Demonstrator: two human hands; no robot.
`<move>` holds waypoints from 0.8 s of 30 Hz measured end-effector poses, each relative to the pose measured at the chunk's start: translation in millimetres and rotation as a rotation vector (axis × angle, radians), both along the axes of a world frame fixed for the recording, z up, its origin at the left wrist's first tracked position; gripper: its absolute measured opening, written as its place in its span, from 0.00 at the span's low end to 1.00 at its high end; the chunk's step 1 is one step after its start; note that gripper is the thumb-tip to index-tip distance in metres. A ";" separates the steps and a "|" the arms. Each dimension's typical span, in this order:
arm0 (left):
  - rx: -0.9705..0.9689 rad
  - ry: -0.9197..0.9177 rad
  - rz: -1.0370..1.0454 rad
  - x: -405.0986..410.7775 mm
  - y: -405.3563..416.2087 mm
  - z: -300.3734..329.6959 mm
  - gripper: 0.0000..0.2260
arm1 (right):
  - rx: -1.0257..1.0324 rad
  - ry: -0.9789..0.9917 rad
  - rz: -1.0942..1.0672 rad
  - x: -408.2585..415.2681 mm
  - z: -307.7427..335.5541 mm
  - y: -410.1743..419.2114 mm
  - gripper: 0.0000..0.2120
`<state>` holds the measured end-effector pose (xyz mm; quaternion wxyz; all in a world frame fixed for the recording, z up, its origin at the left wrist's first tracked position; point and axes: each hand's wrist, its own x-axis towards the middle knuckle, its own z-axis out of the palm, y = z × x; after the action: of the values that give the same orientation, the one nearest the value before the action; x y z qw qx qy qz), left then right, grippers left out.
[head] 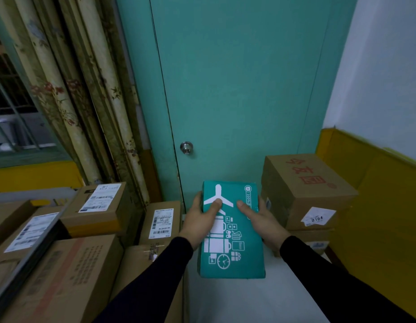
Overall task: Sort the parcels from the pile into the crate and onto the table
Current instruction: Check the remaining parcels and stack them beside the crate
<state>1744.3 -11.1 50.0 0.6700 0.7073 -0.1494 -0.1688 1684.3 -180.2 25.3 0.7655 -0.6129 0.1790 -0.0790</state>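
On the left, at least five brown cartons [62,271] sit stacked, labels up, probably the pile awaiting sorting. The left hand [202,220] grasps the teal parcel [230,231] on its left edge, thumb on top; the right hand [260,220] clasps the opposite edge likewise, a two-sided hold that keeps the one flat parcel level in the air before the door [237,89]. Right of it, two cartons [305,190] are stacked against the wall. No crate shows.

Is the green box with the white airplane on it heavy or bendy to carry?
Probably stiff: the teal cardboard box keeps flat faces and straight edges. Likely light, since the left hand and right hand grip only its far end.
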 end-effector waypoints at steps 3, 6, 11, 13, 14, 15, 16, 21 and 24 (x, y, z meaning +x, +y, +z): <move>0.027 0.029 -0.026 2.4 1.8 -2.4 0.09 | 0.029 -0.003 0.005 -1.3 -7.4 -0.1 0.29; 0.064 0.036 -0.029 3.0 6.0 -4.2 0.11 | 0.027 -0.051 0.000 -2.7 -10.0 -1.3 0.31; 0.196 -0.091 -0.020 -1.8 0.1 -2.8 0.13 | -0.077 -0.140 -0.178 6.3 -6.9 0.2 0.27; 0.228 -0.084 -0.083 -10.5 -4.9 -1.1 0.23 | -0.020 -0.127 -0.202 11.2 -4.9 -0.4 0.25; 0.289 -0.102 -0.092 -13.0 -6.4 -2.8 0.32 | -0.003 -0.117 -0.203 12.6 -2.0 1.3 0.22; 0.387 -0.124 -0.098 -13.8 -8.0 -3.7 0.41 | -0.001 -0.113 -0.190 13.3 0.2 1.1 0.19; 0.496 -0.131 -0.082 -13.7 -7.2 -3.0 0.47 | -0.007 -0.103 -0.164 14.3 2.9 0.9 0.17; 0.281 0.093 -0.105 -7.9 2.6 2.9 0.44 | 0.019 -0.018 -0.133 16.5 3.4 -8.3 0.26; 0.071 0.275 -0.183 -9.2 -0.3 11.3 0.24 | 0.078 0.017 -0.041 10.7 5.5 -5.1 0.20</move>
<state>1735.0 -11.4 61.3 0.6405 0.6843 -0.1142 -0.3295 1695.0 -185.3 30.8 0.7854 -0.5797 0.2007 -0.0825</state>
